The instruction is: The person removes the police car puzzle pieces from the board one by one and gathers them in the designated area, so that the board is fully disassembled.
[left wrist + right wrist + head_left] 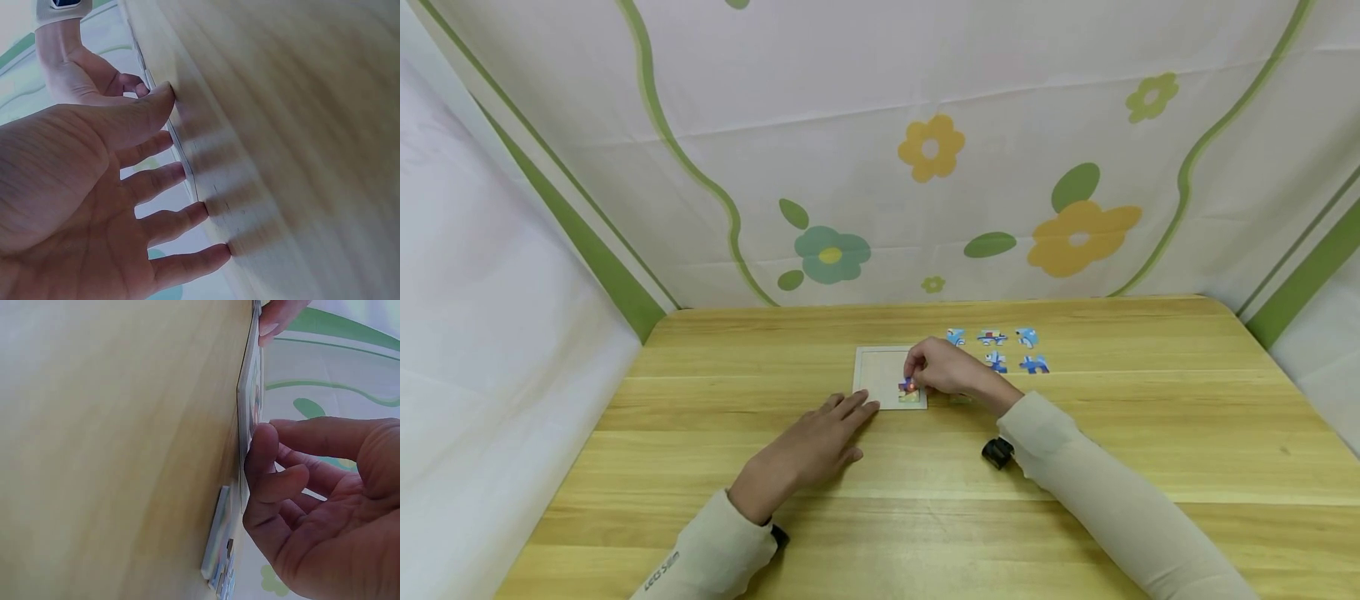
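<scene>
A pale square puzzle tray lies flat on the wooden table. In its lower right corner is a puzzle piece with purple, red and yellow print. My right hand pinches this piece between thumb and index finger; the fingertips partly cover it. In the right wrist view, thumb and index finger meet just over the tray's edge. My left hand lies at the tray's lower left corner, fingers spread, with fingertips touching the tray's edge and the table.
Several blue puzzle pieces lie right of the tray, towards the back. Another piece shows partly under the right wrist. A black wrist device hangs below the right sleeve. A flowered cloth rises behind the table.
</scene>
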`<act>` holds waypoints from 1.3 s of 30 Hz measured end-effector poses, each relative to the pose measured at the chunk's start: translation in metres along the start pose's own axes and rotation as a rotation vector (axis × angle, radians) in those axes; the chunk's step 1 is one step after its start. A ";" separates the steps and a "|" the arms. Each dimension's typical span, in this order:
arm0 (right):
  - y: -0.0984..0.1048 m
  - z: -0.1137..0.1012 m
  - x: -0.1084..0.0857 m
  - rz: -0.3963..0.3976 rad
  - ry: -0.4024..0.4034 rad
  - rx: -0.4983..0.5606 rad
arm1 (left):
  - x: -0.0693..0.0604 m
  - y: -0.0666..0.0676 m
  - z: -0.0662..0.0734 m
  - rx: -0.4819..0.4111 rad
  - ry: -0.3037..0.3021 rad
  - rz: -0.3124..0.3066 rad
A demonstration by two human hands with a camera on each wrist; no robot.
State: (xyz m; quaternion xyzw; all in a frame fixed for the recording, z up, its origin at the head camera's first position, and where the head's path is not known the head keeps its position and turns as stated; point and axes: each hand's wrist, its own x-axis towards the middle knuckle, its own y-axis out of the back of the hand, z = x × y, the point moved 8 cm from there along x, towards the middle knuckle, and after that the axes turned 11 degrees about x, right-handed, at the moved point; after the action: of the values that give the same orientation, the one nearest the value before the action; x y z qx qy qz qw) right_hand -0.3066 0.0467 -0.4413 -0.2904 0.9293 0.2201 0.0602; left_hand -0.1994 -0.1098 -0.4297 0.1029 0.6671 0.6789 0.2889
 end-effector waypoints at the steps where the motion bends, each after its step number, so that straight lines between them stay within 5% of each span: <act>1: 0.000 0.000 -0.001 0.003 -0.002 0.003 | 0.000 0.000 0.000 0.000 0.001 -0.002; 26: 0.000 -0.009 -0.007 0.000 0.065 0.085 | -0.001 -0.001 -0.001 -0.003 0.027 -0.014; 39: 0.043 -0.003 -0.039 0.066 0.037 0.077 | -0.003 -0.002 -0.001 -0.019 0.029 -0.018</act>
State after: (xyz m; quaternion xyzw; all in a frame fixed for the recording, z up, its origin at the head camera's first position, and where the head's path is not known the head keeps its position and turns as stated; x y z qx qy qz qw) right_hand -0.2985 0.0974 -0.4134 -0.2608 0.9472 0.1807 0.0470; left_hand -0.1967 -0.1121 -0.4305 0.0842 0.6656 0.6841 0.2862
